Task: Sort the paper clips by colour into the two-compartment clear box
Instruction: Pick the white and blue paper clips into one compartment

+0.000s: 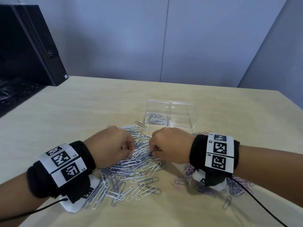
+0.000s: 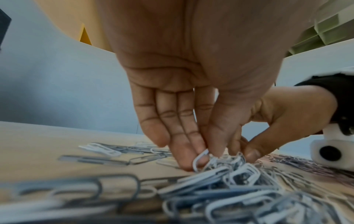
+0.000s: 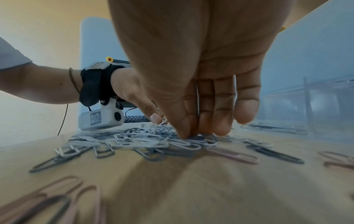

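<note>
Head view: left hand (image 1: 114, 145) and right hand (image 1: 170, 145) are curling fingertips down into the paper clips (image 1: 139, 163) heaped between them; the clear box (image 1: 170, 114) is lying beyond the right knuckles, nearer that hand, long axis running crosswise.
Left wrist view: left fingers (image 2: 184, 141) are pinching a white clip (image 2: 200, 159) directly under the fingertips.
Right wrist view: right fingers (image 3: 205, 115) are bunching together, pressing onto clips; whether they are gripping one, I cannot tell.
</note>
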A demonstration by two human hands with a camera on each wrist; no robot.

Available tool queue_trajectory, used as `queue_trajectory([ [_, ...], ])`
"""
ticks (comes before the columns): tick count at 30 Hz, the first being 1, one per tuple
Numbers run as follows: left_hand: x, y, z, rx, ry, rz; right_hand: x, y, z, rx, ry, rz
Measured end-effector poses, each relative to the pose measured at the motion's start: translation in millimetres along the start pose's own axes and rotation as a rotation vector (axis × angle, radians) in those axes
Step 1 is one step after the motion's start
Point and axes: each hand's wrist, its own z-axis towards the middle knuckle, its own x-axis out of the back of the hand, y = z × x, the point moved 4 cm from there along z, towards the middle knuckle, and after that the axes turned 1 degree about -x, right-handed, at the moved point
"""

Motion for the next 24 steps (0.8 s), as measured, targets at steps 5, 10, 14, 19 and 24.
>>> queue_trajectory([
  [5, 5, -3, -1, 0.008, 0.060, -0.003, -3, 6, -2, -0.019, 0.009, 0.065],
  [10, 10, 6, 1, -0.039, 0.151, -0.032, -9, 6, -6, 0.010, 0.000, 0.026],
  [14, 12, 6, 5, 0.001, 0.135, 0.035, -1, 7, -12, 0.029, 0.058, 0.051],
  [19, 28, 1, 11, 0.056, 0.168, 0.080, 14, 19, -15, 0.000, 0.114, 0.116],
  [24, 57, 4, 41, 0.052, 0.258, 0.059, 44, 39, -8, -0.096, 0.244, 0.211],
])
